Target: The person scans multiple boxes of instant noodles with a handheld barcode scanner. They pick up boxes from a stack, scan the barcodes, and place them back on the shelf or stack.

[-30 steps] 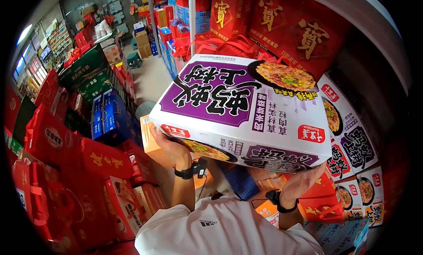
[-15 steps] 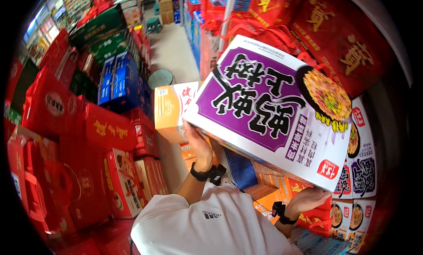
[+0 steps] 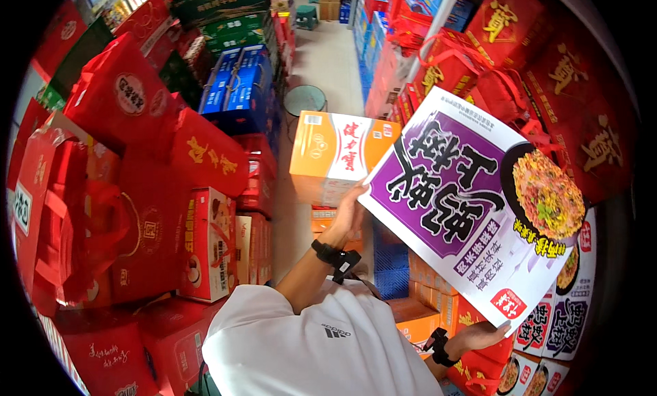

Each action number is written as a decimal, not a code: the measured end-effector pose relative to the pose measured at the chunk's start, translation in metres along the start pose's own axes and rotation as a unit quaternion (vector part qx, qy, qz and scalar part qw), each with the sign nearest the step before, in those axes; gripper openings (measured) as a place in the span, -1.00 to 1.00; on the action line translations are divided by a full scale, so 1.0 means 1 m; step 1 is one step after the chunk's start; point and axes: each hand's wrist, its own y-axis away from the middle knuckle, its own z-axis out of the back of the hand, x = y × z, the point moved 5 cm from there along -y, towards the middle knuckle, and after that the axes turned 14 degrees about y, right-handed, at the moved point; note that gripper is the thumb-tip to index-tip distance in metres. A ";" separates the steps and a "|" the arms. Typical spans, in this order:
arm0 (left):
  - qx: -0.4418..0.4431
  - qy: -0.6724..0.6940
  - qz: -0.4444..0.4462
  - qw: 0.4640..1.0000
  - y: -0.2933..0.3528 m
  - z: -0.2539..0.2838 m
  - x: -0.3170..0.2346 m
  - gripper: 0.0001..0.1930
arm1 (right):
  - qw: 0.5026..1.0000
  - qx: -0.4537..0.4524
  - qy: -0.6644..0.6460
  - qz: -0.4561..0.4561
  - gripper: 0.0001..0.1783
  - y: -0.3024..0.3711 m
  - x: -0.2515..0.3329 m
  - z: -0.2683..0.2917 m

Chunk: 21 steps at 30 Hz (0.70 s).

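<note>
A large white and purple carton (image 3: 438,184) with a bowl of noodles pictured on it is held tilted in front of me. My left hand (image 3: 348,214) grips its left corner, fingers against the edge and partly hidden. At the lower right corner, my right hand (image 3: 482,336) supports the carton from beneath, with most of its fingers out of sight. An orange and white carton (image 3: 335,149) stands just beyond my left hand. Behind my right hand, more white and purple cartons (image 3: 564,321) are stacked.
Red gift bags and boxes (image 3: 150,218) crowd the left side, with a blue box (image 3: 236,88) farther back. Red bags (image 3: 506,26) line the right. An aisle floor (image 3: 327,54) runs away between the stacks, with a round-topped stool (image 3: 305,99) and a green stool (image 3: 306,16).
The view has swung, so the surroundings sit farther right and lower on the left. Both hands still hold the carton, whose printed face is now turned more toward me.
</note>
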 end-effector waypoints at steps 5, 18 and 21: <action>-0.011 -0.085 0.098 0.992 -0.013 0.013 0.013 -0.36 | 0.993 -0.031 0.013 -0.115 -0.45 -0.010 0.032 -0.029; -0.103 -0.045 0.180 0.977 -0.026 -0.028 0.044 -0.45 | 0.978 0.058 0.065 -0.189 -0.34 -0.087 0.068 -0.048; -0.154 -0.108 0.118 0.975 -0.028 -0.028 0.044 -0.60 | 0.971 0.089 0.071 -0.210 -0.34 -0.101 0.074 -0.054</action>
